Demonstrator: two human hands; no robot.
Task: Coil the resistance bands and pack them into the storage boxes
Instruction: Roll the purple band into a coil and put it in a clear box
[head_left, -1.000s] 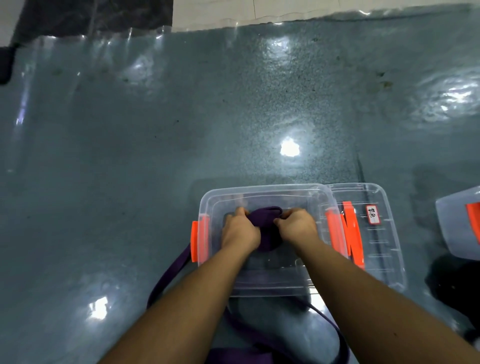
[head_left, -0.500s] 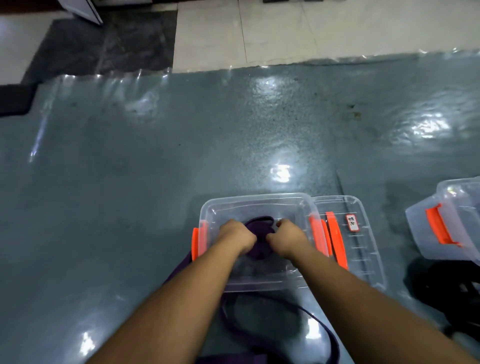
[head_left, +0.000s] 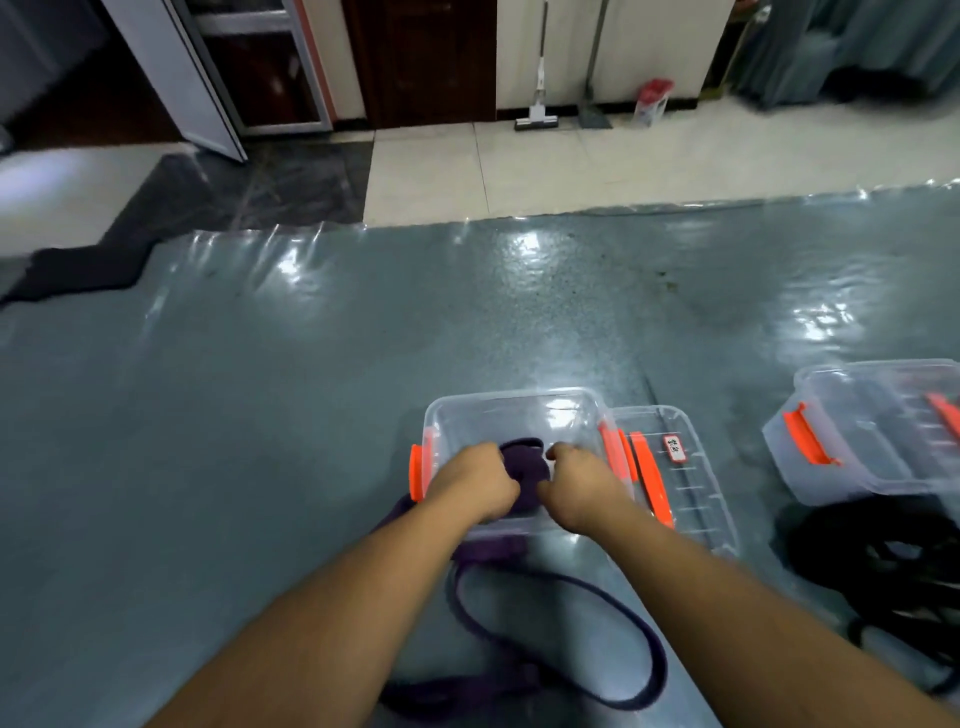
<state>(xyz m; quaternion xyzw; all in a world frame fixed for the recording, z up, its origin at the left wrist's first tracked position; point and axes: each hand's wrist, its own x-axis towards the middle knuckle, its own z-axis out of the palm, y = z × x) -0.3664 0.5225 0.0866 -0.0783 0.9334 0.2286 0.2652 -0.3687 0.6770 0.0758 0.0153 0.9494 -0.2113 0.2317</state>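
Note:
A clear storage box (head_left: 514, 410) with orange latches sits open on the blue-grey mat. A purple resistance band (head_left: 527, 467) is partly coiled inside it. Its loose length trails over the near wall and loops on the mat toward me. My left hand (head_left: 475, 486) and my right hand (head_left: 582, 488) are both inside the box, closed on the coil from either side. The box's clear lid (head_left: 691, 493) with an orange strip and a small label lies flat just to the right.
A second clear box (head_left: 872, 441) with orange latches stands at the right. Black bands (head_left: 878, 561) lie heaped in front of it. The mat ends at pale floor tiles beyond. A mop and a doorway stand at the far wall.
The head camera has tilted up, so the box and hands sit lower in view and the room's far wall shows. Both hands stay on the purple coil in the box.

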